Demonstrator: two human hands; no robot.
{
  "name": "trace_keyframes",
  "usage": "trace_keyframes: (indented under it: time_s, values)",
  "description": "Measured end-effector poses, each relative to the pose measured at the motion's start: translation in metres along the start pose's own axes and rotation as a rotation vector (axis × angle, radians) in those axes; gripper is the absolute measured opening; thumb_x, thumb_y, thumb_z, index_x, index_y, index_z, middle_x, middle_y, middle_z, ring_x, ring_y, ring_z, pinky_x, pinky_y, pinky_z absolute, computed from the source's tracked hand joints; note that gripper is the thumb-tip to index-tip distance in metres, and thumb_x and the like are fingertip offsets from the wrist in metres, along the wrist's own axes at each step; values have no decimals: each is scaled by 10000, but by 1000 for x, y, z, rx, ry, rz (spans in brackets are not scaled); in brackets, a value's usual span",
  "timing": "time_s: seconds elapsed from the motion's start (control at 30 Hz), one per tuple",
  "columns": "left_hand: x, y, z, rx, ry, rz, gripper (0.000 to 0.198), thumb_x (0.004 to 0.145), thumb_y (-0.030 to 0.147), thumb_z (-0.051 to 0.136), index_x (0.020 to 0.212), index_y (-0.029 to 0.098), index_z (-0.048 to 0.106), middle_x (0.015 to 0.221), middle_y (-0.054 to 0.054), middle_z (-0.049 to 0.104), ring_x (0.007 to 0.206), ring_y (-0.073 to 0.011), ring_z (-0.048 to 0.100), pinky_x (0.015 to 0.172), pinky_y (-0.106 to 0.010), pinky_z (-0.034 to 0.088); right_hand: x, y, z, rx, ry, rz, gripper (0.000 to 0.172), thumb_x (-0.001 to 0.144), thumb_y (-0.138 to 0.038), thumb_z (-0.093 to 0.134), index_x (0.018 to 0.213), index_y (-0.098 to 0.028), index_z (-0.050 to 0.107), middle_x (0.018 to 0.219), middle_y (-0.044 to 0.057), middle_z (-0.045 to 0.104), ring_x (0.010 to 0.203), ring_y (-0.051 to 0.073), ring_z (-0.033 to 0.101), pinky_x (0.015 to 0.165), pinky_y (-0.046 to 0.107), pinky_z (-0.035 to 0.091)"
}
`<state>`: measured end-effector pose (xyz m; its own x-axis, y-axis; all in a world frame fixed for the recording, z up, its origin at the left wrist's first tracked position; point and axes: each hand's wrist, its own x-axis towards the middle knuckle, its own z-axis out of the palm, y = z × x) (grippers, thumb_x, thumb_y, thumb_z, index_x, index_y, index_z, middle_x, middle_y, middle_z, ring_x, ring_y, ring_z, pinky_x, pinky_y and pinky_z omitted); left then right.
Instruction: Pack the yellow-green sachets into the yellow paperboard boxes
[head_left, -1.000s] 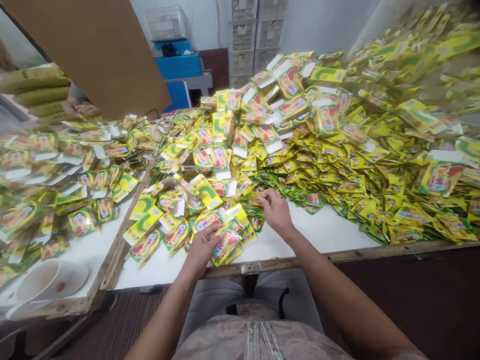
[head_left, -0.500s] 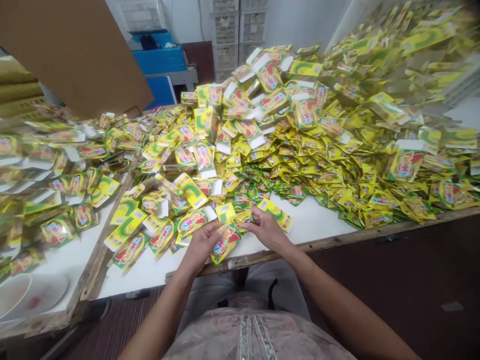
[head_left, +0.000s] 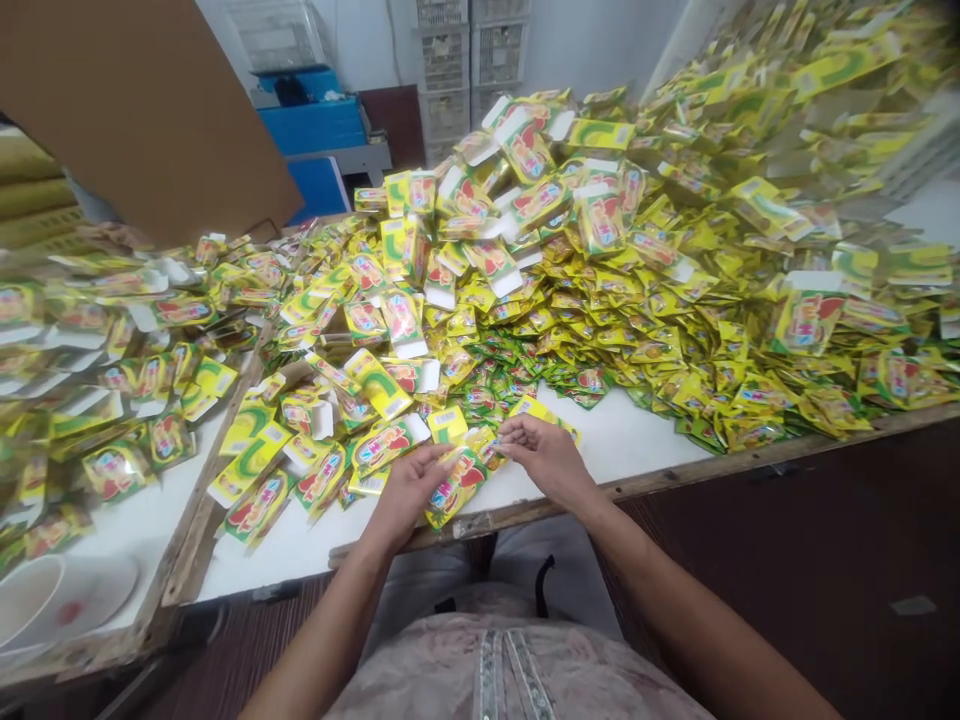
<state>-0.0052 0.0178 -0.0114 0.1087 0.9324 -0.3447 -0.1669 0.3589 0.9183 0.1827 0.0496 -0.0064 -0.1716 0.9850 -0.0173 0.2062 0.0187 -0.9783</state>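
My left hand (head_left: 409, 492) grips a small printed carton (head_left: 459, 486), yellow and green with a red fruit picture, just above the table's front edge. My right hand (head_left: 546, 456) has its fingertips pinched on a small yellow sachet (head_left: 486, 446) at the carton's upper right end. How far the sachet sits inside the carton is hard to tell. Behind my right hand lies another yellow carton (head_left: 534, 408), partly hidden. Just beyond my left hand lie several more cartons, among them a carton with a white end flap (head_left: 386, 445).
A large heap of yellow sachets (head_left: 645, 330) covers the table's right side, with open cartons (head_left: 525, 150) on top. A wooden strip (head_left: 199, 500) divides the white table. Left of it are more cartons and a white tub (head_left: 34, 600). A brown board (head_left: 157, 120) leans behind.
My right hand has shifted slightly right, and the sachet at its fingertips now lies closer against the carton's end. My left hand keeps its hold on the carton. The view has tilted slightly.
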Motion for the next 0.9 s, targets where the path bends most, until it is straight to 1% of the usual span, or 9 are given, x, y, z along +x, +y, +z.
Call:
trace_keyframes:
  time_s: [0.07, 0.27, 0.4, 0.5, 0.57, 0.63, 0.73, 0.83, 0.9]
  values:
    - [1, 0, 1, 0, 3, 22, 424, 616, 397, 767, 944, 141, 685, 812, -47, 732, 730, -168, 647, 717, -266, 478, -4, -1, 5, -18, 3, -33, 117, 683, -277, 622, 748, -180, 615, 669, -10, 610, 646, 134, 559, 629, 257, 437]
    - [-1, 2, 1, -8, -43, -12, 366, 627, 368, 768, 900, 140, 682, 764, -36, 727, 692, -153, 642, 686, -248, 474, -15, -10, 10, -101, -159, -54, 168, 781, -302, 546, 859, -173, 620, 711, 10, 647, 643, 136, 565, 597, 250, 420]
    - [-1, -2, 6, -25, -76, -18, 313, 661, 362, 743, 869, 136, 683, 717, -32, 715, 663, -150, 635, 664, -246, 469, -21, -16, 14, -110, -201, 32, 422, 699, -227, 641, 1096, -207, 499, 573, -76, 572, 525, 108, 478, 507, 212, 347]
    - [0, -3, 9, -57, -96, -26, 324, 659, 387, 734, 855, 134, 681, 734, -42, 713, 674, -163, 633, 673, -263, 471, -21, -13, 18, -126, -173, 46, 478, 678, -168, 624, 1124, -229, 464, 485, -121, 448, 482, 98, 400, 487, 204, 291]
    - [0, -2, 8, -24, -91, 7, 361, 660, 394, 730, 925, 154, 675, 849, -49, 719, 766, -180, 637, 736, -280, 470, -20, -10, 19, -58, -112, 47, 469, 690, -178, 612, 1127, -226, 448, 535, -108, 496, 516, 103, 439, 514, 211, 317]
    - [0, -1, 5, 120, -90, 63, 404, 656, 379, 736, 999, 178, 668, 965, -45, 705, 864, -194, 620, 791, -281, 453, -18, -7, 20, 13, -46, 50, 485, 701, -198, 612, 1147, -220, 425, 617, -83, 564, 565, 113, 495, 554, 223, 354]
    - [-1, -5, 3, 327, -132, 75, 402, 645, 364, 743, 988, 164, 679, 881, -33, 704, 809, -195, 610, 735, -267, 446, -18, -5, 21, -51, -38, 41, 505, 727, -187, 585, 1201, -218, 411, 609, -81, 568, 566, 118, 504, 568, 232, 353]
    - [-3, -10, 5, 267, -154, 10, 409, 625, 361, 752, 962, 140, 681, 767, -26, 702, 693, -177, 604, 653, -257, 444, -19, -7, 23, -96, -121, 4, 484, 771, -178, 531, 1235, -218, 401, 600, -75, 574, 563, 122, 507, 558, 234, 348]
    - [-3, -4, 1, 191, -119, -23, 407, 597, 351, 770, 935, 141, 684, 795, -34, 713, 688, -174, 615, 658, -256, 453, -20, -9, 21, -59, -65, -50, 464, 788, -202, 524, 1234, -216, 398, 756, -22, 652, 668, 137, 565, 606, 245, 391]
